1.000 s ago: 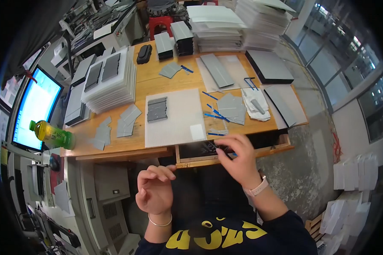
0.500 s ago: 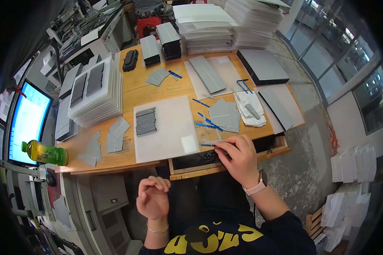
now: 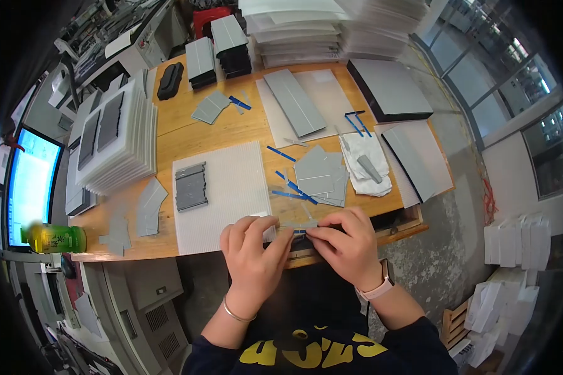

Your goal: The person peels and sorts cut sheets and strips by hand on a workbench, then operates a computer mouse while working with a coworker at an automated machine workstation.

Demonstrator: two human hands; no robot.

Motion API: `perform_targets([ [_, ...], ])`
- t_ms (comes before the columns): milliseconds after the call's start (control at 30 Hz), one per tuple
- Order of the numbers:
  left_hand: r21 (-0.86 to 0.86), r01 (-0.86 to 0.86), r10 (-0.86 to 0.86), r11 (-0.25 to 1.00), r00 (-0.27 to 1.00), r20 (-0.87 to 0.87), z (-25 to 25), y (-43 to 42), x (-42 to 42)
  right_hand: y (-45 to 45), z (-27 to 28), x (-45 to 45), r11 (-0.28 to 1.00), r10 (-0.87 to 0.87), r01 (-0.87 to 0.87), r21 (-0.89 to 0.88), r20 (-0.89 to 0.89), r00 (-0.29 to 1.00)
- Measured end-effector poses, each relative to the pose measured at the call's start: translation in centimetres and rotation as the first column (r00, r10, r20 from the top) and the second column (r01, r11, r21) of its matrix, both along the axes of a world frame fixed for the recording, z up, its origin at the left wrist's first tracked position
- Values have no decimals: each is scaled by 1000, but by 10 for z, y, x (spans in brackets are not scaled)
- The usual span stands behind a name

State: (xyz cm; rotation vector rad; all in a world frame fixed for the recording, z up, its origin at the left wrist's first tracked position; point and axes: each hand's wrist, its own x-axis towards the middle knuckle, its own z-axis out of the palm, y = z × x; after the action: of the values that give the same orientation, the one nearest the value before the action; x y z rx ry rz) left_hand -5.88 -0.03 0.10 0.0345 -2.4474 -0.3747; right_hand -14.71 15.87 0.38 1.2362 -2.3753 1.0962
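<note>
My left hand (image 3: pixel 255 255) and my right hand (image 3: pixel 349 245) meet above the front edge of the wooden table. Between their fingertips a narrow blue strip (image 3: pixel 299 232) is stretched, each hand pinching one end. Just beyond my fingers, several loose blue strips (image 3: pixel 289 195) lie beside a fanned pile of thin grey plates (image 3: pixel 321 172). A dark grey ridged part (image 3: pixel 191 186) rests on a translucent ribbed sheet (image 3: pixel 231 159), left of the strips. The strip's ends are hidden by my fingers.
A partly open drawer (image 3: pixel 394 230) sits under the table's front edge. To the left stand a green bottle (image 3: pixel 56 239) and a stack of white sheets (image 3: pixel 145 150). A white cloth (image 3: pixel 370 181) with a grey piece lies right. Large sheet stacks (image 3: pixel 294 31) rise behind.
My left hand has come up from below the table edge to meet my right hand and now pinches the strip too. The view has shifted slightly.
</note>
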Motion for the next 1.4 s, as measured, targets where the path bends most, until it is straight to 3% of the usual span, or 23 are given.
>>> perform_targets([
  [800,33,98,-96,995,994,-43,-2,2,-1,12,-4,-8,998,-51,52,33,-4,999],
  [833,191,118,-112,974,993,-43,1,2,2,12,-4,-9,998,-51,51,31,-7,999],
  [900,490,151,-144,858,988,-52,7,2,10,13,-4,-10,998,-51,51,26,-8,999],
  [933,765,170,-149,621,984,-98,8,4,15,14,-4,-10,999,-49,49,23,-7,999],
  [967,937,177,-136,301,981,-141,9,6,20,14,-4,-10,999,-46,46,19,-5,999],
  [1000,983,172,-105,-58,979,-177,10,7,24,14,-4,-10,999,-45,45,20,-1,999],
  [1033,920,203,-117,-336,960,-255,11,5,26,14,-4,-10,999,-42,42,19,1,999],
  [1067,882,183,-106,-434,962,-252,12,6,27,13,-4,-11,999,-38,38,18,2,999],
  [1133,775,142,-87,-615,965,-246,11,8,27,14,-3,-12,999,-29,28,17,9,1000],
  [1367,754,132,-96,-643,963,-251,8,7,27,14,-2,-14,993,-97,100,-70,41,994],
  [1400,760,124,-102,-638,965,-243,9,7,25,12,0,-13,980,-146,165,-115,158,977],
])
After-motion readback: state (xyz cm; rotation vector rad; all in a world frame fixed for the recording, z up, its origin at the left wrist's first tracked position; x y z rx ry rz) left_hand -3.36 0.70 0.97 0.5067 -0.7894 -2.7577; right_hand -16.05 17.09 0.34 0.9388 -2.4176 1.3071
